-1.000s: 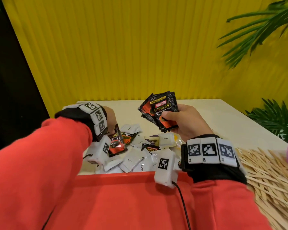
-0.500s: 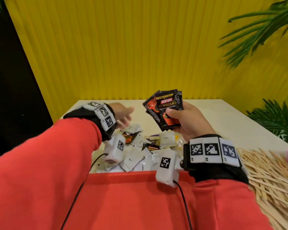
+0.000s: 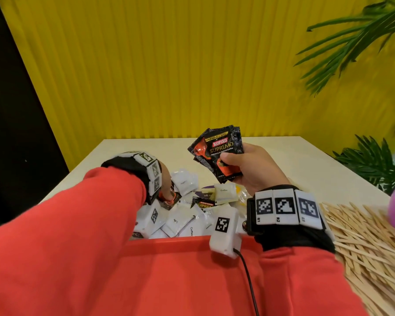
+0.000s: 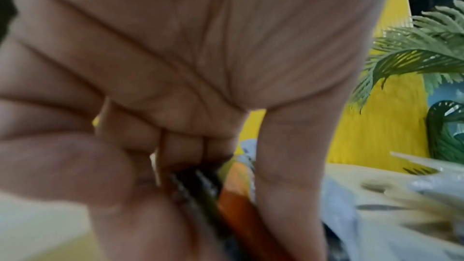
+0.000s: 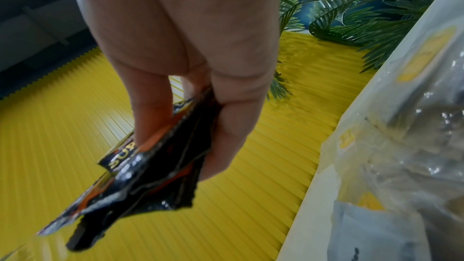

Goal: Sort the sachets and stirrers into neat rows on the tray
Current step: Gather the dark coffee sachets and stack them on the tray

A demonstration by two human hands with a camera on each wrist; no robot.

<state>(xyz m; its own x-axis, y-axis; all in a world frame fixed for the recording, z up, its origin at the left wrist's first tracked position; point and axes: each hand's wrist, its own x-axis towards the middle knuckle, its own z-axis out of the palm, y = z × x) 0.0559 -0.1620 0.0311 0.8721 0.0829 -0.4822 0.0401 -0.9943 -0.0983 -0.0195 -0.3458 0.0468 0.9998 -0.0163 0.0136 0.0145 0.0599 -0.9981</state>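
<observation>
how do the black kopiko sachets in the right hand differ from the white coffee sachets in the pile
The black Kopiko sachets are glossy, with red and gold print; the white coffee sachets are plain with small dark lettering. The black ones are held up as a fanned stack in the right hand; the white ones lie scattered on the table. Both are small, flat packets.

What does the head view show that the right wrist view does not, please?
Only the head view shows the left hand down in the pile of white sachets gripping a black sachet, the stirrers heaped on the table and the Kopiko Supremo print facing the camera. Only the right wrist view shows the fan edge-on, thumb on the printed side and fingers behind, plus a clear bag beside it. Both share the right hand pinching the fan of black sachets, the yellow wall and palm leaves.
</observation>
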